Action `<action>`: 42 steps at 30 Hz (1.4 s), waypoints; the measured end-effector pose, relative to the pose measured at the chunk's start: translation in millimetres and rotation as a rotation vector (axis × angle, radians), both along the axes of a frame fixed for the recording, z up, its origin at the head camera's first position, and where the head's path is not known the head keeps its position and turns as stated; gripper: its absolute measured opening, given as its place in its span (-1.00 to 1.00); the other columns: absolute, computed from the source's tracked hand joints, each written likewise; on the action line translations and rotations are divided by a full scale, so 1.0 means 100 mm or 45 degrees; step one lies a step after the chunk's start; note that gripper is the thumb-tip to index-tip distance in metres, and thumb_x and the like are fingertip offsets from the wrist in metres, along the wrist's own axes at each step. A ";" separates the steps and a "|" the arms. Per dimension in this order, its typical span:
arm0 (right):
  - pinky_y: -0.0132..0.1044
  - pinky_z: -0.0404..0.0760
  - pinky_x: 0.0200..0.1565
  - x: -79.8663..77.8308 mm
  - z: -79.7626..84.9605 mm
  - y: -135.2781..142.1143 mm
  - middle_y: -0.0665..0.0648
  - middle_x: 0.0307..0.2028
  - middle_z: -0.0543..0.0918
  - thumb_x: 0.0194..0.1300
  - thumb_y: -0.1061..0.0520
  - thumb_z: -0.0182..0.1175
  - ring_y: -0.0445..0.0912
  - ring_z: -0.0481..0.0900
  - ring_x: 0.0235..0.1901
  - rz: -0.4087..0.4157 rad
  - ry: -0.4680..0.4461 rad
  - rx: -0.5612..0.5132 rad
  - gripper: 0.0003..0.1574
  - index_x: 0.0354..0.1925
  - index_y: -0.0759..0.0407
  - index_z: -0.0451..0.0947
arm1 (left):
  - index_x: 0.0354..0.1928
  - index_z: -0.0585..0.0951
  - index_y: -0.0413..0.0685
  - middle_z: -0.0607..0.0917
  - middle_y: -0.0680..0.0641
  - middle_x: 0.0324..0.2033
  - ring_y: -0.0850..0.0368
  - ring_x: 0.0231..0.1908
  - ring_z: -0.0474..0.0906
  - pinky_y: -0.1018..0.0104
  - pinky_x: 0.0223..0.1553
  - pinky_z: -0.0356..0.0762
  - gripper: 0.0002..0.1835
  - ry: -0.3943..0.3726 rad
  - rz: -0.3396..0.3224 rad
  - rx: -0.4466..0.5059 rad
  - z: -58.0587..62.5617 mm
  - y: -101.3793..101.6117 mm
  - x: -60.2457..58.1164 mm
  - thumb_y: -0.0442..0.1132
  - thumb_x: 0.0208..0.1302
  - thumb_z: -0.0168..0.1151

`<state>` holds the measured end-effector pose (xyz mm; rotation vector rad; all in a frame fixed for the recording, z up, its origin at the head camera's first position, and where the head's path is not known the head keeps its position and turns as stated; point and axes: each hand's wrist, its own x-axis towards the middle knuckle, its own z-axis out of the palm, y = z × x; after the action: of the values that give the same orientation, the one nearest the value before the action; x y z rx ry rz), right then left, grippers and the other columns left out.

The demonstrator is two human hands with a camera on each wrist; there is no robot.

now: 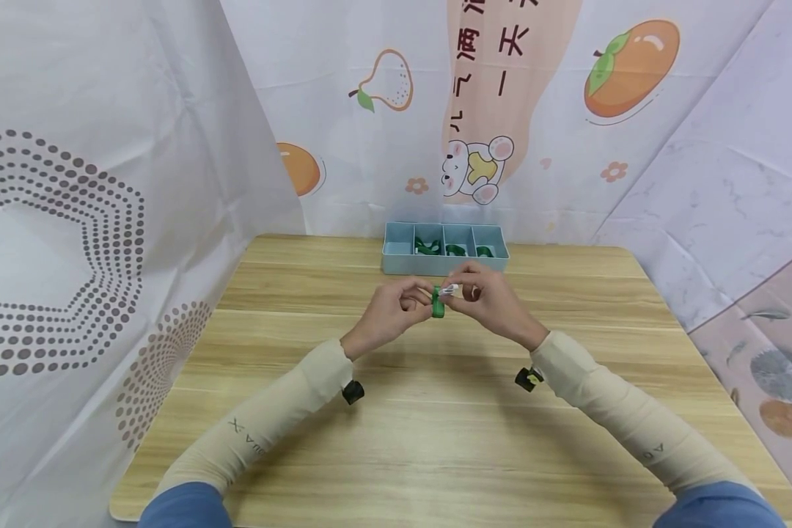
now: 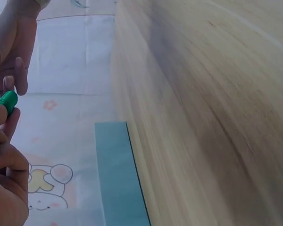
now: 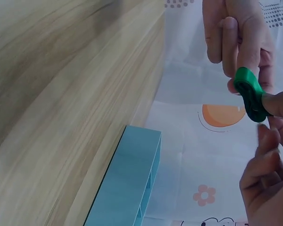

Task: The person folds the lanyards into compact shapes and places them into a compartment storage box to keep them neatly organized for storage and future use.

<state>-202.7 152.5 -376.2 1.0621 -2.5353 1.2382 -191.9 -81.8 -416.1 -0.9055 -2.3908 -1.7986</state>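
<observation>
Above the table, both hands meet at a looped green ribbon (image 1: 438, 304), folded flat into a small bundle. My left hand (image 1: 396, 312) pinches its left side between thumb and fingers. My right hand (image 1: 491, 301) pinches a small white piece (image 1: 449, 290) against the ribbon's upper part; its exact kind is too small to tell. In the right wrist view the ribbon (image 3: 249, 94) shows as a flattened loop between the fingers of both hands. Only a rounded green end of the ribbon (image 2: 8, 101) is visible in the left wrist view; fingers hide the rest.
Just beyond the hands, a light blue divided box (image 1: 445, 265) stands at the table's back edge. Green ribbon bundles (image 1: 427, 246) lie in three of its compartments. The wooden table (image 1: 435, 440) extends toward me, with printed curtains behind and beside it.
</observation>
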 end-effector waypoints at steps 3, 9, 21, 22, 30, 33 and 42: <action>-0.22 0.54 -0.40 -0.01 0.01 0.01 -0.07 -0.10 0.69 0.35 0.15 0.42 -0.10 0.50 -0.43 0.004 -0.059 -0.001 -0.85 -0.11 -0.03 0.79 | 0.04 0.67 -0.03 0.78 0.04 -0.25 0.15 -0.61 0.48 0.35 -0.50 0.39 -0.78 0.041 -0.001 -0.029 -0.01 0.01 0.00 -0.32 0.40 0.35; -0.27 0.45 -0.50 0.00 0.01 0.02 -0.04 -0.32 0.72 0.34 0.11 0.44 -0.05 0.48 -0.51 -0.030 -0.189 -0.003 -0.87 -0.12 -0.04 0.79 | 0.01 0.67 -0.04 0.79 0.04 -0.28 0.15 -0.65 0.49 0.37 -0.53 0.37 -0.79 0.086 -0.009 -0.087 -0.01 0.02 0.02 -0.32 0.38 0.37; -0.29 0.32 -0.52 -0.02 -0.01 0.04 0.13 -0.38 0.65 0.28 0.03 0.50 -0.04 0.34 -0.53 -0.122 -0.397 -0.108 -0.73 -0.09 0.06 0.73 | 0.18 0.59 -0.05 0.79 0.02 -0.21 0.13 -0.67 0.42 0.32 -0.59 0.35 -0.72 -0.080 0.000 -0.080 -0.02 0.02 0.03 -0.21 0.50 0.26; -0.29 0.31 -0.52 -0.03 -0.01 0.05 0.13 -0.38 0.65 0.28 0.02 0.50 -0.05 0.32 -0.54 -0.129 -0.413 -0.121 -0.72 -0.08 0.06 0.72 | 0.19 0.60 -0.02 0.78 0.03 -0.18 0.11 -0.67 0.43 0.31 -0.61 0.37 -0.71 -0.126 -0.007 -0.055 -0.02 0.02 0.04 -0.15 0.53 0.24; -0.30 0.30 -0.52 -0.02 0.03 0.05 0.10 -0.24 0.74 0.27 0.05 0.50 -0.06 0.31 -0.54 -0.134 -0.469 -0.167 -0.66 -0.01 0.04 0.71 | 0.03 0.77 0.13 0.76 0.10 -0.14 0.12 -0.67 0.39 0.31 -0.64 0.36 -0.70 -0.133 -0.005 -0.102 -0.06 0.04 0.03 0.06 0.39 0.37; -0.32 0.44 -0.47 -0.02 0.02 0.04 0.13 -0.21 0.76 0.27 0.08 0.50 -0.06 0.40 -0.52 -0.123 -0.516 -0.218 -0.64 0.01 0.08 0.69 | -0.03 0.79 0.13 0.77 0.11 -0.18 0.12 -0.66 0.39 0.31 -0.63 0.35 -0.76 -0.127 0.018 -0.102 -0.06 0.05 0.02 0.03 0.38 0.39; -0.33 0.31 -0.44 0.01 -0.11 -0.02 0.02 -0.40 0.57 0.37 -0.02 0.42 -0.13 0.32 -0.50 -0.153 -0.956 -0.453 -0.60 0.05 0.17 0.68 | -0.19 0.84 0.11 0.79 0.09 -0.24 0.15 -0.54 0.39 0.33 -0.56 0.31 -0.80 -0.217 0.099 0.031 -0.07 0.06 0.01 0.02 0.29 0.47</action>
<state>-202.1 150.1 -387.4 0.3928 -2.5998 2.2636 -191.0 -75.7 -422.8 -0.6719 -2.4570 -1.9436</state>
